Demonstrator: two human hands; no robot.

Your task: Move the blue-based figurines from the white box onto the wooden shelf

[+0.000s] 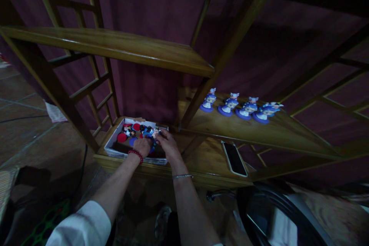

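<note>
While both hands are at the open cardboard box [115,153], left of centre in the frame, the right hand [167,143] bends its thumb and fingers at a figurine [156,132]; whether it is gripped cannot be told. The left hand [143,146] reaches in beside it, fingertips hidden, so its grip cannot be told either. Other figurines, some with red round bases [122,137], lie in the box. For sound handling, hold each figurine by its base, free it from its neighbours, and lift straight up past the rim.

Note the edges: the box stands near the front edge of the lower shelf [198,157], with lattice [99,84] at its left and a rail [115,44] above. Right of the box, bare shelf extends to the smartphone [235,158]. Above it, four figurines [230,104] stand in a row on the raised shelf [288,134].
</note>
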